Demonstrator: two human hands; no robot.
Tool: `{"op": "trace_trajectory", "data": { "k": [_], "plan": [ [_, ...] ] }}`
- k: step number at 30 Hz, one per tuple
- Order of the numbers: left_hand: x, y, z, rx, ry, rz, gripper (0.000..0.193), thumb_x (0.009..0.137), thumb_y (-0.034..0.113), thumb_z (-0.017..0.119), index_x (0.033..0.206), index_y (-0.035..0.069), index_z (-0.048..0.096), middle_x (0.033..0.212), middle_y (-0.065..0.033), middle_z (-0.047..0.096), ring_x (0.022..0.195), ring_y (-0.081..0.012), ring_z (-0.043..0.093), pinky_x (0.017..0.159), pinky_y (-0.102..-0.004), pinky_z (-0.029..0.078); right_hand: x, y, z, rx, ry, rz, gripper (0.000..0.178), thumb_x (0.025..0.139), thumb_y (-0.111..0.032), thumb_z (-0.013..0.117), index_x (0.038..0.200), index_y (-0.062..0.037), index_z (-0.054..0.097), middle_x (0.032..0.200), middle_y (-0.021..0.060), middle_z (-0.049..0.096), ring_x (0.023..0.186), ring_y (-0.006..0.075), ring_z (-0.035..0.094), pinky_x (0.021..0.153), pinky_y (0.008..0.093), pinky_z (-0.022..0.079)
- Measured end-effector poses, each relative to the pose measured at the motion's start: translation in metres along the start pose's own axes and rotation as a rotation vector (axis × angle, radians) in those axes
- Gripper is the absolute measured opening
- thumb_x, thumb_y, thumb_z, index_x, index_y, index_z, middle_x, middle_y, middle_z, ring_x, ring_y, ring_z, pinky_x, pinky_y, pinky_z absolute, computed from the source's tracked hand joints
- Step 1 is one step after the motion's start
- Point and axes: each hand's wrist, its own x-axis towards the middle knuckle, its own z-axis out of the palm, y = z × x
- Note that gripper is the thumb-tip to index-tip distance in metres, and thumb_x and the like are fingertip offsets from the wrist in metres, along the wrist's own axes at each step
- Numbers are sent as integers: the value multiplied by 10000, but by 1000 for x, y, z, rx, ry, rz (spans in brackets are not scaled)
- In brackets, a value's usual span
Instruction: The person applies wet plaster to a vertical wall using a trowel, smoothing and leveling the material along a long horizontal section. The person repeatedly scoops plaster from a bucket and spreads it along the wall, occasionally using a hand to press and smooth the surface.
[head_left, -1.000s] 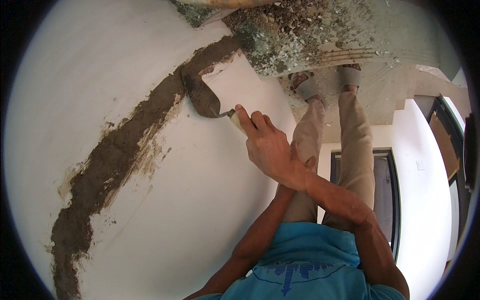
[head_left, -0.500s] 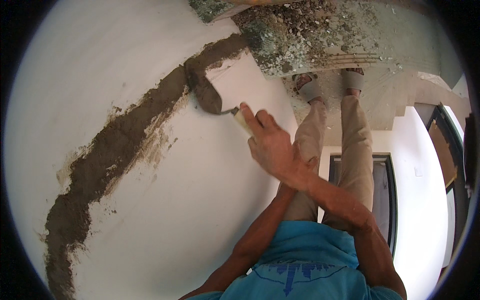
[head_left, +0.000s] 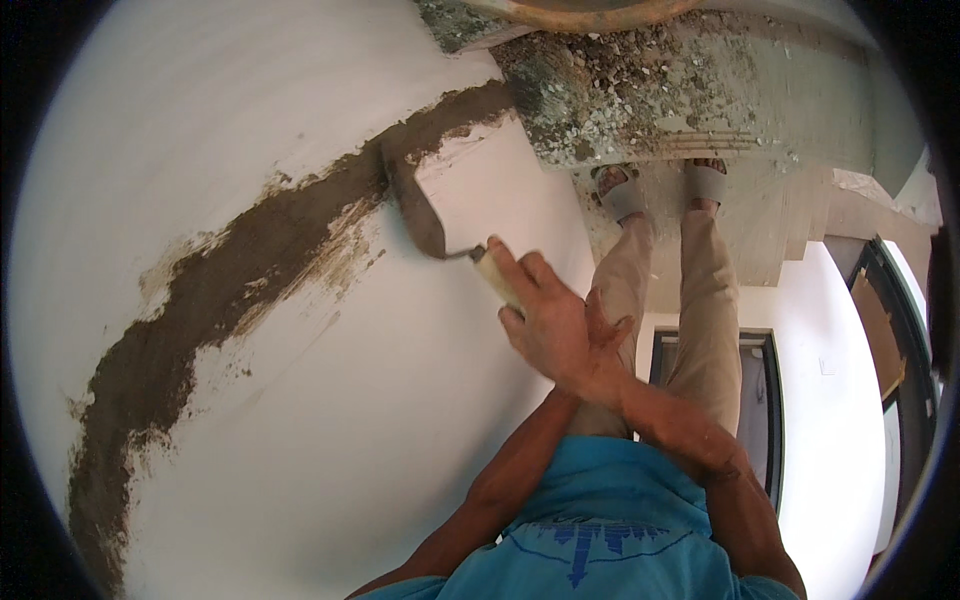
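My right hand is wrapped round the pale handle of a trowel. The trowel's dark, mortar-smeared blade lies against the white wall, at the lower edge of a band of wet brown-grey mortar. This band runs across the wall from the upper middle down to the lower left, with ragged, smeared edges. Crossing beneath my right wrist, my left hand is largely hidden. A couple of its fingers show past the wrist, stretched apart, with nothing visible in them.
Rubble and stone chips cover the ledge ahead. Behind them a round container's orange-brown rim shows at the top edge. My sandalled feet stand just below the ledge. Steps and dark-framed openings are on the right.
The view has shifted slightly, so the wall and ledge sit lower and more of the round rim shows. The trowel stays near the same stretch of mortar. More of my left hand's fingers show.
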Motion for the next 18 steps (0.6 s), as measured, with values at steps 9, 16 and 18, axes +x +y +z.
{"op": "trace_trajectory", "data": {
  "k": [9, 16, 18],
  "plan": [
    [0, 1, -1, -27, -18, 21, 878, 796, 566, 735, 1439, 54, 427, 1225, -293, 587, 1090, -486, 612, 950, -557, 495, -50, -48, -12, 12, -19, -111, 842, 714, 6, 678, 1513, -127, 451, 997, 104, 509, 901, 280, 624, 666, 390, 601],
    [-14, -6, -3, -205, 6, 101, 856, 850, 574, 700, 1466, 51, 419, 1300, -287, 581, 1195, -450, 573, 1029, -517, 444, -27, -31, -34, 111, -40, 42, 816, 740, -7, 671, 1511, -162, 453, 1034, 142, 525, 822, 346, 648, 748, 456, 580],
    [-8, -20, 7, -230, 65, 171, 835, 867, 568, 688, 1466, 48, 424, 1311, -281, 581, 1220, -439, 562, 1049, -504, 430, -17, -27, -36, 90, -44, 11, 809, 729, 4, 662, 1502, -151, 478, 1017, 138, 542, 776, 351, 618, 727, 426, 551]
  ]
}}
